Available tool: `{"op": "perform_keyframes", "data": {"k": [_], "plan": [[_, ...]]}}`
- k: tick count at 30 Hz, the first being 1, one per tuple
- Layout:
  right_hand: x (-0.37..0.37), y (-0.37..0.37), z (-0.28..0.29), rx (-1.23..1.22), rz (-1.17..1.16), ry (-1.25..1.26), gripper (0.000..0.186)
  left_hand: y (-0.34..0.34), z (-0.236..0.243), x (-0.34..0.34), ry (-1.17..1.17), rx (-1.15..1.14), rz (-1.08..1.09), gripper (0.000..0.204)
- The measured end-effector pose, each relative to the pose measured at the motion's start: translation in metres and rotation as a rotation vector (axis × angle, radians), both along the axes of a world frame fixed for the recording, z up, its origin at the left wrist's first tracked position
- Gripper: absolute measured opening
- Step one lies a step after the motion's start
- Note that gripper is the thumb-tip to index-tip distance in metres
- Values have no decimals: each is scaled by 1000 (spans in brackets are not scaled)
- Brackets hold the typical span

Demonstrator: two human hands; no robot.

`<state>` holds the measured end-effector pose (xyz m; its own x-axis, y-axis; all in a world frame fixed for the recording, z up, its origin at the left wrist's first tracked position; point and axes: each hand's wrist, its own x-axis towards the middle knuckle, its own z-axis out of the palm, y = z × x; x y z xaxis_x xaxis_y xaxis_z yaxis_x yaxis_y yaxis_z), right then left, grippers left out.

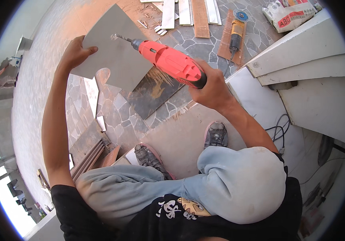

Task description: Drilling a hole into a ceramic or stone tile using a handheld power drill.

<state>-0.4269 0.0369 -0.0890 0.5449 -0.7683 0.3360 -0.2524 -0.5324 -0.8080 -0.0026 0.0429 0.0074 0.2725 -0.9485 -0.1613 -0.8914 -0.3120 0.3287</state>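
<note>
My left hand grips the left edge of a grey tile, thumb on its upper face and fingers behind the edge. The tile is held tilted above the floor, with a round cutout along its lower edge. My right hand is wrapped around the rear of a red power drill. The drill points left and slightly up over the tile. Its bit meets a pale chipped spot near the tile's upper middle. Whether the bit is turning I cannot tell.
An angle grinder lies on a brown plank at the back right, near a printed bag. Wood-look strips lie at the back. A dark tile rests under the grey one. White steps and a black cable are at right.
</note>
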Motion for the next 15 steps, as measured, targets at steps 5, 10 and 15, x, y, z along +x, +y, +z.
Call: {"op": "perform_keyframes", "data": {"k": [5, 10, 15], "plan": [[14, 24, -4, 221, -7, -124, 42, -3, -5, 6, 55, -27, -22, 42], [1, 17, 22, 771, 60, -181, 35, -6, -5, 9, 31, -33, -34, 41], [-79, 19, 73, 924, 60, -423, 50, -16, -12, 13, 84, -19, 1, 41]]}}
